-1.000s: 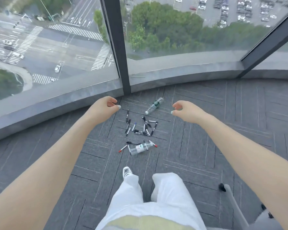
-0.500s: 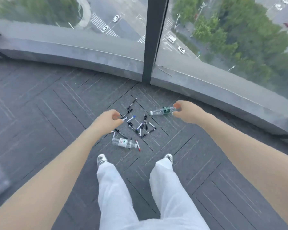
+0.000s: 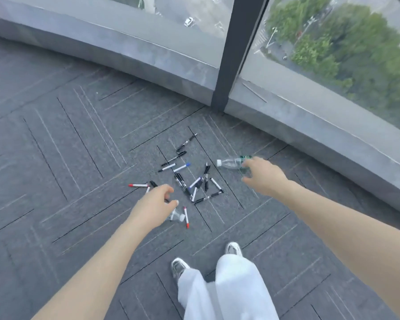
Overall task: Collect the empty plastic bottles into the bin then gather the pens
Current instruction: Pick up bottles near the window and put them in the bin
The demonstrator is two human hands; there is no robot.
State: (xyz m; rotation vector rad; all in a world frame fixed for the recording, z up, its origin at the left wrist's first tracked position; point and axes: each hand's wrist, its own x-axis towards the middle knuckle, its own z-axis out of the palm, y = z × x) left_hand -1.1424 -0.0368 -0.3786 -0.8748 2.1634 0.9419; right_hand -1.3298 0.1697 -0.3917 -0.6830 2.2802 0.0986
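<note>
Bottle collecting is only beginning: both bottles lie on the carpet beside the pens (image 3: 189,179). The right hand (image 3: 262,175), grip loosely spread, reaches the far bottle (image 3: 232,162); the left hand (image 3: 153,205), fingers curled but empty, covers the near bottle (image 3: 178,216). Next each must close; no bin is in sight

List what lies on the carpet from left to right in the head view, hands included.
Red-capped marker → left hand → blue-capped marker → pen pile → green-labelled bottle → right hand.
</note>
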